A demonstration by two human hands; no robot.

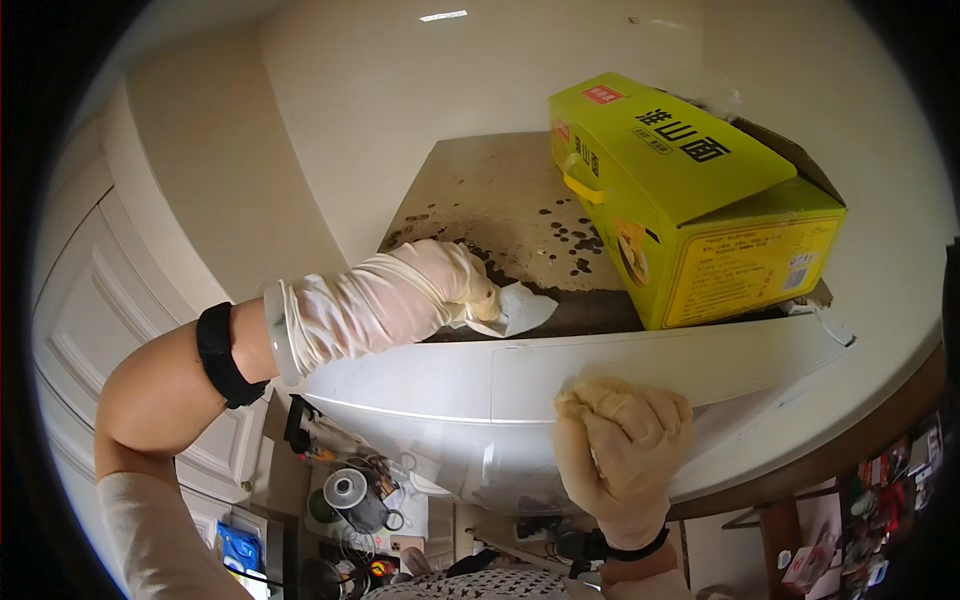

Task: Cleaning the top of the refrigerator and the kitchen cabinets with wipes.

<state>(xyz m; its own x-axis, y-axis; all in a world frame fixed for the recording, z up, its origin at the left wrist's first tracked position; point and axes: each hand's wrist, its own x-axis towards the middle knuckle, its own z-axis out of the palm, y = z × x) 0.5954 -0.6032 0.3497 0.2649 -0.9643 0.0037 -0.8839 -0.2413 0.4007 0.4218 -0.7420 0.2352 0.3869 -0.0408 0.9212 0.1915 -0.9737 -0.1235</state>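
My left hand (450, 285), in a pale rubber glove reaching up the forearm, presses a white cloth or wipe (526, 309) onto the dusty top surface of a white appliance, probably a refrigerator (420, 382). Dark grime and spots (574, 240) mark this surface ahead of the cloth, and a darker strip runs along its front edge. My right hand (626, 442), gloved too, is curled at the front edge, below the box; whether its fingers hold anything is hidden. On the right of the top stands a yellow-green cardboard box (660, 202) with a yellow handle and a raised end flap.
White panelled cabinet doors (112, 300) stand at the left. Far below lie a lidded metal pot or kettle (352, 495), a blue packet (238, 547) and other kitchen items. Walls close in behind the appliance. Red and white packages (814, 562) lie low at the right.
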